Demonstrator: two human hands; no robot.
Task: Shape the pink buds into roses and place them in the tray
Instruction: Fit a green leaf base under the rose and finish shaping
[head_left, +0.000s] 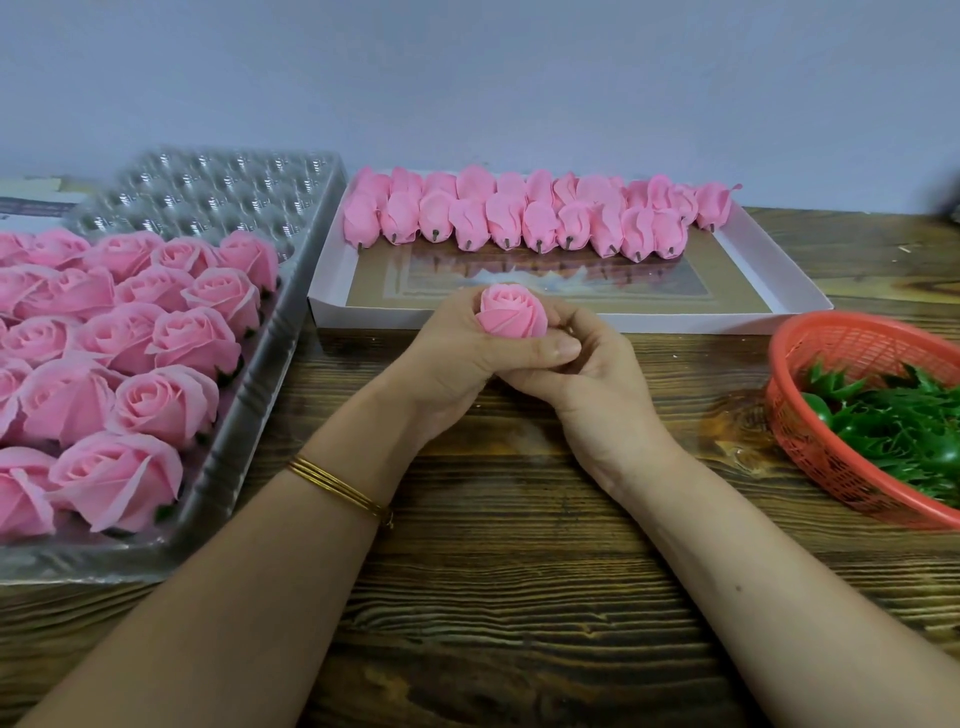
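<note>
dark-grained wooden table (493, 597), plain grey-blue wall (467, 78) behind it. we log positions by clock face from the middle of the table.

centre, slightly toward 12: both hands meet around one pink bud (511, 314). it is held clear of the wood, petals up, and already reads as a small rose with a tight spiral centre. left hand (452, 364) comes in from 7 o'clock, its fingers wrapped round the bud's left and back and its thumb laid across the front just under the petals. thin gold bangles (337, 486) sit on that wrist. right hand (597, 384) comes in from 5 o'clock, palm turned up. its fingers curl in against the bud's right side and base. we cannot see those fingertips well, as the left thumb covers part of them.

9 o'clock: clear plastic tray (249, 426), its near rows packed with finished pink roses (156, 343) side by side. moulded cells (218, 192) show at its far end.

12 o'clock: shallow white box (374, 318). two rows of unshaped buds (506, 221) lie along its far edge, dark stubs pointing toward us. the box's glossy floor mirrors them.

3 o'clock: red mesh basket (810, 447), cut off by the frame edge, holding green leafy pieces (893, 426).

the held bud hangs just in front of the box's near wall, well apart from tray and basket.
</note>
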